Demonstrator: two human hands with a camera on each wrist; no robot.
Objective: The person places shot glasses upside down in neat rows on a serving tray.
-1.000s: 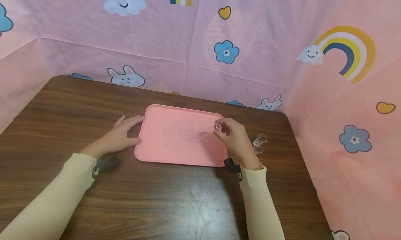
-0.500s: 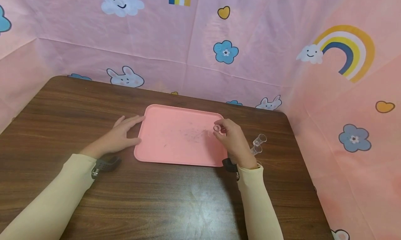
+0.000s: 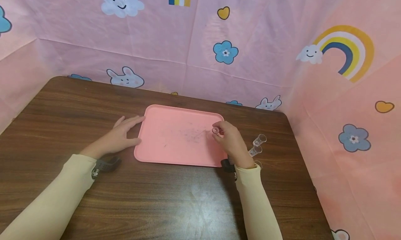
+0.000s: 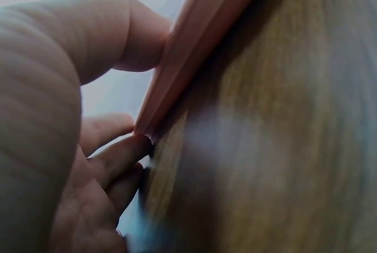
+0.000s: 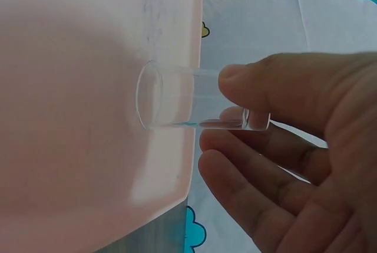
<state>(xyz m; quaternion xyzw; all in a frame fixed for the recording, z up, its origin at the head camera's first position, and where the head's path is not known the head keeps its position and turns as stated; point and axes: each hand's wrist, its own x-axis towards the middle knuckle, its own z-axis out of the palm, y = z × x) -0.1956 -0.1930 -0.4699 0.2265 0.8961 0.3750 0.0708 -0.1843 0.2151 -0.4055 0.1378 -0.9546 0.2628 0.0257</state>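
A small clear shot glass (image 3: 215, 130) is pinched between the thumb and fingers of my right hand (image 3: 233, 140), over the right part of a pink tray (image 3: 175, 156). In the right wrist view the glass (image 5: 177, 97) has its open rim toward the tray and its thick base between my fingertips. Whether the rim touches the tray I cannot tell. My left hand (image 3: 114, 137) lies at the tray's left edge, thumb and fingers spread apart, their tips touching the rim (image 4: 188, 46). Dark marks spot the tray's middle.
To the right of my right hand stand two more clear glasses, a farther glass (image 3: 259, 139) and a nearer glass (image 3: 255, 150). Another glass rim (image 3: 258, 164) shows partly behind the right wrist. A brown wooden table (image 3: 141, 198) meets a printed pink cloth (image 3: 175, 41) at the back.
My right hand, holding the shot glass, has moved slightly toward me and to the left. More of the glasses beside the wrist now shows. The left hand stays in place.
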